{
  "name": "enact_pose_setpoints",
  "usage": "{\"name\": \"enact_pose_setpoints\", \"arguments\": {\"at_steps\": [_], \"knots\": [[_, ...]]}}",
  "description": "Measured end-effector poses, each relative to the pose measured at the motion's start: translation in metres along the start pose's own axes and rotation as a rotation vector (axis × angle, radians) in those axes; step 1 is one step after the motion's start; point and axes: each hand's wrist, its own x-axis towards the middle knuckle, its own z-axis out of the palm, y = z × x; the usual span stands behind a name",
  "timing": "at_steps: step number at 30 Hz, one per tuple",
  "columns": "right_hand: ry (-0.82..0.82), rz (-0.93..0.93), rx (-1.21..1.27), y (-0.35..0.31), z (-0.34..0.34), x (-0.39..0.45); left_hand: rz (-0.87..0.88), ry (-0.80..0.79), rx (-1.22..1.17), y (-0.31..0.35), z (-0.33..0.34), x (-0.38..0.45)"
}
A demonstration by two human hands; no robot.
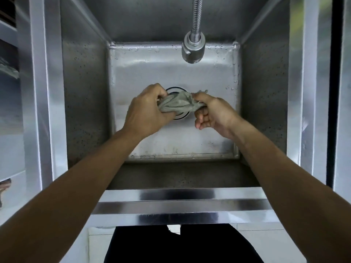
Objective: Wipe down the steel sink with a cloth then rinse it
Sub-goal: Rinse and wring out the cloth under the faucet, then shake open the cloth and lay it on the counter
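A deep steel sink (190, 141) fills the view, its floor and walls dotted with water drops. Over the round drain (175, 89) I hold a crumpled grey cloth (177, 103) between both hands. My left hand (146, 112) grips the cloth's left end with curled fingers. At its right end, my right hand (212, 112) pinches the cloth with thumb and fingers. The cloth is bunched and looks twisted between them, above the sink floor. Most of the drain is hidden behind the cloth and my hands.
A flexible steel faucet hose ends in a spray head (192, 49) hanging over the back of the basin; no water runs from it. The sink's front rim (180, 205) lies near my body. Steel ledges flank both sides.
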Motion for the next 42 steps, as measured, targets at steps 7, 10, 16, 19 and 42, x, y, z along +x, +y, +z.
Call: {"name": "enact_pose_setpoints", "arguments": {"at_steps": [7, 10, 16, 19, 42], "knots": [[-0.01, -0.155, 0.244, 0.01, 0.0, -0.011, -0.131, -0.381, -0.411, 0.025, -0.003, -0.004], [-0.106, -0.167, 0.337, 0.012, 0.001, -0.013, -0.25, -0.31, -0.564, 0.022, 0.002, -0.001], [-0.025, -0.216, 0.297, 0.005, 0.009, -0.014, -0.617, -0.195, -1.107, 0.039, 0.013, -0.01], [-0.077, -0.213, 0.386, 0.004, 0.012, -0.013, -0.705, -0.207, -1.168, 0.043, 0.013, -0.011], [0.131, -0.283, 0.049, 0.019, -0.019, -0.028, -0.689, 0.269, -1.157, 0.009, -0.021, 0.008]]}}
